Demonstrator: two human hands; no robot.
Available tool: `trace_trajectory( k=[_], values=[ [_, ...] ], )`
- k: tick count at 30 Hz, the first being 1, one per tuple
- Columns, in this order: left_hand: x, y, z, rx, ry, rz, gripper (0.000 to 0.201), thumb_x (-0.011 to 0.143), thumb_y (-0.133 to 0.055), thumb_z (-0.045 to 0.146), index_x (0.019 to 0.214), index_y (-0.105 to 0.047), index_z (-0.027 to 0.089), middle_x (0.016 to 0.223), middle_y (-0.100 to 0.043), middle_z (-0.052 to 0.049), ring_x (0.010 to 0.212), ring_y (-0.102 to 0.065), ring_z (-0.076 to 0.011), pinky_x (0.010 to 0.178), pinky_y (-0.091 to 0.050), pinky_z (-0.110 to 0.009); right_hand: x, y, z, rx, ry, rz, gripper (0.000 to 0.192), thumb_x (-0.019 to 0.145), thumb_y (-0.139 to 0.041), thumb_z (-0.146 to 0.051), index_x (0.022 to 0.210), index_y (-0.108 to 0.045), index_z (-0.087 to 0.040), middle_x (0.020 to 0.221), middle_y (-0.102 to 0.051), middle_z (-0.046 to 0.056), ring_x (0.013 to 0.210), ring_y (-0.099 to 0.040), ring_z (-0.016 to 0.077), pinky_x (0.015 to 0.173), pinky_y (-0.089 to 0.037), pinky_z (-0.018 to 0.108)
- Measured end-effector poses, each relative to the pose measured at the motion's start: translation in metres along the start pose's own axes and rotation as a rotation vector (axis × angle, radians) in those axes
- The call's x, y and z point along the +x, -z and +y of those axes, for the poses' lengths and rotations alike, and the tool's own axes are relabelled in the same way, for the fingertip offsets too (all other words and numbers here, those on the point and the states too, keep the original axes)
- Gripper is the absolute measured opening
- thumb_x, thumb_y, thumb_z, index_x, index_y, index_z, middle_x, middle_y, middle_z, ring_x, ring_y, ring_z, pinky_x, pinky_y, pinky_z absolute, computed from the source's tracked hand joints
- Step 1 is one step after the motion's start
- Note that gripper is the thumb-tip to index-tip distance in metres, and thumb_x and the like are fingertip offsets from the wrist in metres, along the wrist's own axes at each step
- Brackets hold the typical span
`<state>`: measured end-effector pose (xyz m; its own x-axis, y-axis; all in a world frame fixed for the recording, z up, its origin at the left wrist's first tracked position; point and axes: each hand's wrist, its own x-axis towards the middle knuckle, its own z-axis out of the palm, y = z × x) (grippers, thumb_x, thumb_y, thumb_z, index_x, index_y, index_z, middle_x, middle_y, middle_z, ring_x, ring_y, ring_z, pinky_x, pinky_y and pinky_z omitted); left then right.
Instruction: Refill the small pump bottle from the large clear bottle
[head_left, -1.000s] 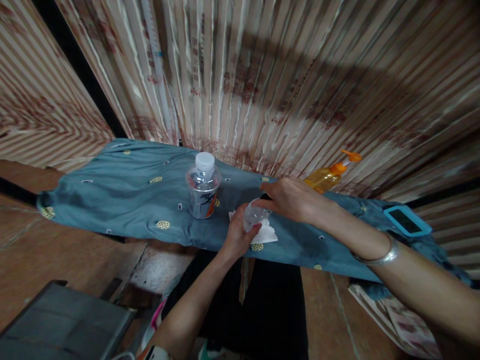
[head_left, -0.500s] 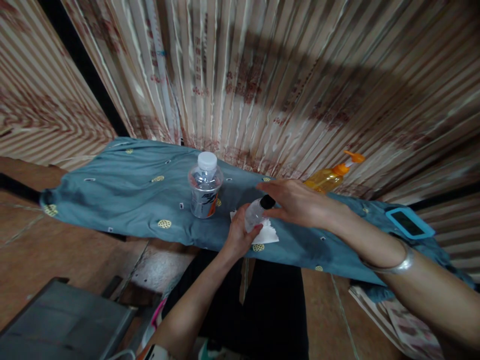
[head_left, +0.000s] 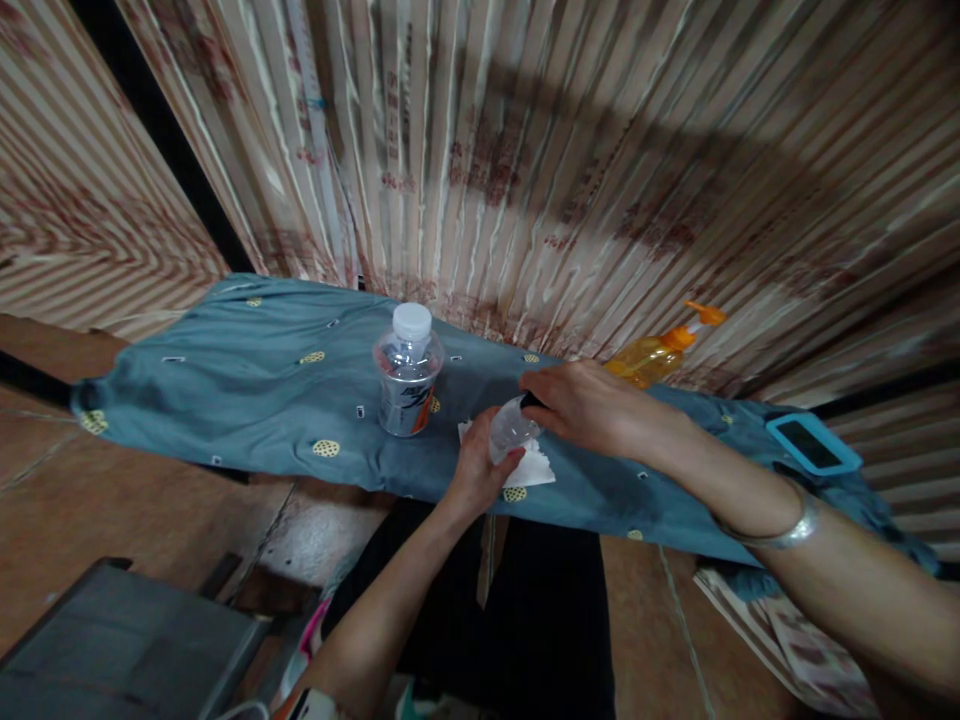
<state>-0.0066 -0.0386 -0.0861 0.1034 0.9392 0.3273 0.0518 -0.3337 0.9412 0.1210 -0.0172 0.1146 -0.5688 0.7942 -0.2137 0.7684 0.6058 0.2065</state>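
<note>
A small clear bottle (head_left: pixel 511 424) is held tilted to the right in my left hand (head_left: pixel 478 468), whose fingers wrap round its body. My right hand (head_left: pixel 581 405) grips the black cap (head_left: pixel 531 400) at the bottle's top, covering most of it. Under the bottle lies a torn piece of white paper (head_left: pixel 534 468). To the left stands a larger clear plastic bottle (head_left: pixel 409 375) with a white cap and a grey and orange label. Behind my right hand, a pump bottle (head_left: pixel 651 358) of yellow liquid with an orange pump leans over.
Blue-green cloth with yellow spots (head_left: pixel 247 400) covers the narrow table. A light-blue framed device (head_left: pixel 814 445) lies at its right end. Behind rises a striped curtain (head_left: pixel 480 170). A grey stool (head_left: pixel 127 640) stands on the floor at lower left.
My right hand has closed from spread fingers onto the black cap of the small bottle. My left hand keeps its hold on the bottle's body.
</note>
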Motion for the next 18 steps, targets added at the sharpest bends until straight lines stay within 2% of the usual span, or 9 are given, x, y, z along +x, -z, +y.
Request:
trace_trajectory(
  k=[2, 3, 6, 8, 10, 12, 13, 15, 18],
  values=[
    [-0.0003, -0.0005, -0.0009, -0.007, 0.007, 0.006, 0.055, 0.083, -0.073, 0.032, 0.132, -0.052, 0.018, 0.125, -0.066, -0.013, 0.119, -0.063, -0.0321, 0.105, -0.048, -0.05, 0.0011, -0.0008, -0.0015, -0.095, -0.102, -0.012, 0.032, 0.107, -0.05, -0.04, 0.098, -0.065, -0.013, 0.081, -0.067, 0.008, 0.087, -0.07, 0.0317, 0.062, -0.033, 0.037],
    [-0.0005, -0.0007, -0.0016, -0.011, 0.008, 0.004, 0.055, 0.084, -0.073, 0.032, 0.133, -0.052, 0.018, 0.125, -0.067, -0.013, 0.119, -0.063, -0.0321, 0.105, -0.049, -0.05, 0.0012, -0.0006, -0.0019, -0.103, -0.123, -0.006, 0.035, 0.107, -0.05, -0.044, 0.098, -0.065, -0.013, 0.082, -0.068, 0.009, 0.088, -0.07, 0.0326, 0.062, -0.033, 0.037],
    [-0.0008, -0.0008, -0.0032, -0.012, 0.007, -0.002, 0.056, 0.083, -0.074, 0.032, 0.133, -0.052, 0.019, 0.125, -0.067, -0.012, 0.118, -0.064, -0.0316, 0.105, -0.049, -0.05, -0.0005, 0.0026, -0.0012, 0.039, -0.045, -0.001, 0.028, 0.099, -0.066, -0.034, 0.115, -0.063, -0.011, 0.105, -0.069, 0.01, 0.108, -0.066, 0.0297, 0.075, -0.04, 0.034],
    [-0.0009, -0.001, -0.0037, -0.007, 0.005, 0.005, 0.057, 0.082, -0.075, 0.031, 0.133, -0.052, 0.02, 0.125, -0.067, -0.011, 0.119, -0.063, -0.0315, 0.106, -0.048, -0.05, -0.0016, 0.0053, -0.0008, 0.105, 0.014, -0.016, 0.027, 0.096, -0.068, -0.023, 0.12, -0.062, -0.011, 0.111, -0.068, 0.008, 0.11, -0.065, 0.0262, 0.079, -0.041, 0.032],
    [-0.0007, -0.0012, -0.0036, -0.005, -0.003, 0.014, 0.057, 0.082, -0.075, 0.031, 0.133, -0.052, 0.02, 0.126, -0.067, -0.011, 0.119, -0.063, -0.0315, 0.106, -0.048, -0.05, -0.0016, 0.0069, -0.0017, 0.055, -0.029, -0.055, 0.018, 0.102, -0.06, -0.026, 0.11, -0.065, -0.012, 0.098, -0.069, 0.008, 0.099, -0.068, 0.0267, 0.071, -0.038, 0.034],
    [-0.0007, -0.0012, -0.003, -0.011, -0.014, 0.013, 0.056, 0.083, -0.074, 0.032, 0.133, -0.052, 0.019, 0.126, -0.067, -0.012, 0.118, -0.064, -0.0314, 0.106, -0.048, -0.049, -0.001, 0.0067, -0.0027, -0.025, -0.116, -0.076, 0.031, 0.107, -0.051, -0.039, 0.099, -0.067, -0.012, 0.083, -0.068, 0.009, 0.088, -0.07, 0.0298, 0.063, -0.032, 0.035],
    [-0.0006, -0.0011, -0.0026, -0.013, -0.016, 0.012, 0.055, 0.084, -0.074, 0.032, 0.133, -0.052, 0.019, 0.125, -0.067, -0.012, 0.118, -0.064, -0.0315, 0.105, -0.049, -0.049, -0.0009, 0.0059, -0.0025, -0.032, -0.14, -0.071, 0.036, 0.107, -0.051, -0.043, 0.097, -0.067, -0.013, 0.082, -0.068, 0.01, 0.088, -0.07, 0.0309, 0.062, -0.031, 0.036],
    [-0.0006, -0.001, -0.0022, -0.009, -0.011, 0.006, 0.054, 0.084, -0.073, 0.033, 0.132, -0.052, 0.019, 0.125, -0.067, -0.012, 0.118, -0.064, -0.0317, 0.105, -0.049, -0.05, -0.0013, 0.0035, -0.0005, 0.032, -0.092, -0.026, 0.029, 0.103, -0.06, -0.041, 0.104, -0.066, -0.012, 0.095, -0.07, 0.01, 0.099, -0.069, 0.031, 0.068, -0.037, 0.035],
    [-0.0003, -0.0013, -0.0022, 0.002, -0.005, 0.009, 0.055, 0.084, -0.074, 0.034, 0.132, -0.052, 0.019, 0.124, -0.067, -0.012, 0.118, -0.064, -0.0322, 0.106, -0.048, -0.05, -0.0023, -0.0001, 0.0028, 0.13, 0.052, 0.016, 0.026, 0.096, -0.068, -0.023, 0.119, -0.064, -0.011, 0.116, -0.067, 0.009, 0.114, -0.064, 0.0275, 0.082, -0.042, 0.033]
  ],
)
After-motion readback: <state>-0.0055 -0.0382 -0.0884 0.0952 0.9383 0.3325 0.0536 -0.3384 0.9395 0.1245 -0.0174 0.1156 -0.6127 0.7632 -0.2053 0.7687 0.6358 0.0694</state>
